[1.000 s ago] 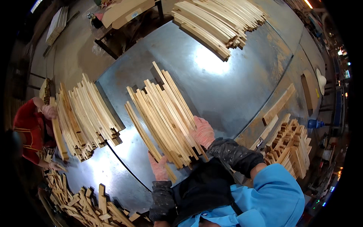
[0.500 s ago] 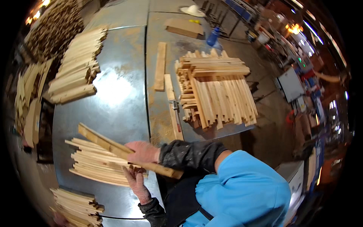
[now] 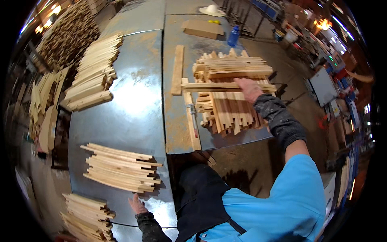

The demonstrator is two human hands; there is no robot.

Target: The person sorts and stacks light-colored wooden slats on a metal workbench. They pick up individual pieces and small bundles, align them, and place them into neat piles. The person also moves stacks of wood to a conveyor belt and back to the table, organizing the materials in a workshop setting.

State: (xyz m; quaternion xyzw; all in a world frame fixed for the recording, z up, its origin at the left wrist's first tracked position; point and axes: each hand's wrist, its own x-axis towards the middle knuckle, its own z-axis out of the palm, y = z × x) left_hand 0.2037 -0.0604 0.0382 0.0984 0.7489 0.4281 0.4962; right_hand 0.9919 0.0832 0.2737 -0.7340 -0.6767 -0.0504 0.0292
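We're setting a wood strip [image 3: 225, 86] across the crisscross stack [image 3: 229, 97] on the metal table [image 3: 133, 109], right hand [image 3: 250, 88] gripping it. Left hand [image 3: 137, 203] is resting open by the loose pile [image 3: 121, 167]. We're thinking square it before letting go.

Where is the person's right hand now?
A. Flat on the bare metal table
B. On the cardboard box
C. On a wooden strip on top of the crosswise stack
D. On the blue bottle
C: the right hand grips a long wooden strip lying across the top of the crosswise stack.
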